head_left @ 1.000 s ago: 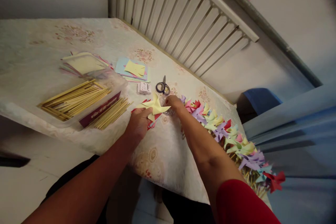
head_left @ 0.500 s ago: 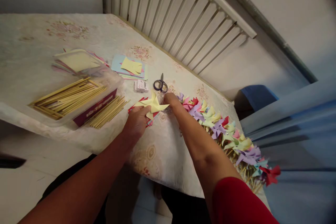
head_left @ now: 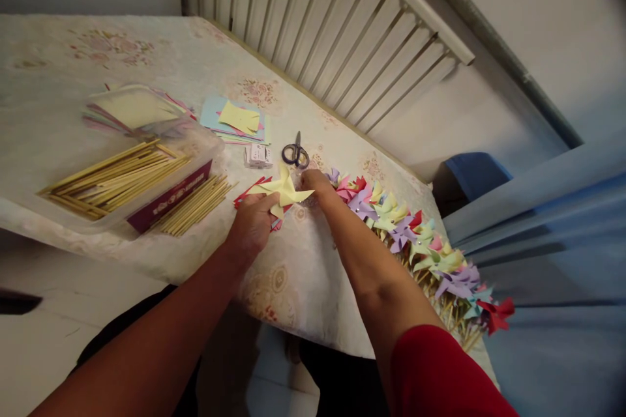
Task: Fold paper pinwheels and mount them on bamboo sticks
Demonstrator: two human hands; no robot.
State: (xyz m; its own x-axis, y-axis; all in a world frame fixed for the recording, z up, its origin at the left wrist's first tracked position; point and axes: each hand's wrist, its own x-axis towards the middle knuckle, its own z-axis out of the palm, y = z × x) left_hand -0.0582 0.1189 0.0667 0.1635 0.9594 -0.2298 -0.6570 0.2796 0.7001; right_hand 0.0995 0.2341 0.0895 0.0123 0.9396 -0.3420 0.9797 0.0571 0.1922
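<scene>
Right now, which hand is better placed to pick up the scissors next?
Probably the right hand: it is closer to the scissors, while the left hand is farther off and holds the yellow paper pinwheel. The right hand's grip is hidden, though.

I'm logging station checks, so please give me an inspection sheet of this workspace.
Surface: floral cloth over the table.
Job's things: yellow pinwheel in hand; row of pinwheels at right; sticks in and beside the tub.
Clutter: scissors, box, paper stack.
Hands: left hand grips the yellow pinwheel; right hand near the scissors, fingers mostly hidden.
Cables: nothing seen.
Surroundings: railing behind, blue curtain at right.
</scene>
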